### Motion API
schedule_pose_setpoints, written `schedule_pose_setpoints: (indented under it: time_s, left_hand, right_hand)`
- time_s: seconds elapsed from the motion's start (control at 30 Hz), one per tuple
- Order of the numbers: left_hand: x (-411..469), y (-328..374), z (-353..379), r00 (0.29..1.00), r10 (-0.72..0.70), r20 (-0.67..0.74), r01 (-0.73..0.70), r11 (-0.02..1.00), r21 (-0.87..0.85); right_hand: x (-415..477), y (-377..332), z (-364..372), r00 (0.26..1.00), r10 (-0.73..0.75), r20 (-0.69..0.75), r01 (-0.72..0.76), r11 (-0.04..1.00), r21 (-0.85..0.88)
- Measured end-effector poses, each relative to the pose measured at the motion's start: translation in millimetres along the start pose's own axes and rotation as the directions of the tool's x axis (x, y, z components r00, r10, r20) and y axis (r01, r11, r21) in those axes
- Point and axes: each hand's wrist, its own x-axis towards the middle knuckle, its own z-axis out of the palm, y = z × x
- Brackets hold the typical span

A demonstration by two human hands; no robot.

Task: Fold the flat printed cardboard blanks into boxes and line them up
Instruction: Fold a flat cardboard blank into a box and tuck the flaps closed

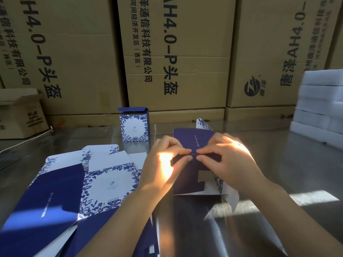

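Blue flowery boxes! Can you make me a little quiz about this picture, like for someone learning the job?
1. True or false: one folded box stands upright on the table.
2. How many hands pinch the half-folded blank? A) none B) one C) two
3. Fill in: the flat blanks lie on the person's ____ side.
Key: 1 true; 2 C, left hand and right hand; 3 left.

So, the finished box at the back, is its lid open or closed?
Open: the folded box stands upright, and its blue top flap sticks up, not tucked in.
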Motion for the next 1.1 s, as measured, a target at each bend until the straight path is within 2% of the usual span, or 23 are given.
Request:
schedule_pose_setpoints:
  time_s: [0.3, 0.47, 0.8, 1.0, 1.1]
  left_hand:
    - [-4.9, 6.8, 5.2, 1.0, -0.015, -0.008, 0.014, 0.998, -0.056]
    - [-3.3, 9.1, 4.3, 1.0, -0.012, -0.021, 0.011, 0.999, -0.046]
    - [-3.8, 10.1, 6.2, 0.999, -0.032, -0.031, 0.03, 0.998, -0.063]
    - [0.9, 4.3, -0.8, 0.999, -0.04, 0.024, 0.04, 0.999, -0.017]
    - [2.2, 2.8, -5.6, 0.995, -0.102, 0.011, 0.102, 0.992, -0.074]
  right_hand:
    - [-2.4, -2.6, -0.1, 0.999, -0.006, -0.035, 0.008, 0.999, 0.043]
    - [-1.8, -2.0, -3.5, 0.998, -0.061, -0.035, 0.06, 0.998, -0.033]
    - [-0.5, -1.8, -2.4, 0.993, -0.083, -0.085, 0.077, 0.995, -0.062]
    - [-0.1, 11.8, -3.7, 1.0, 0.027, 0.01, -0.027, 1.0, -0.001]
    - [-0.5, 15.8, -3.6, 0.996, 0.081, 0.033, -0.082, 0.996, 0.034]
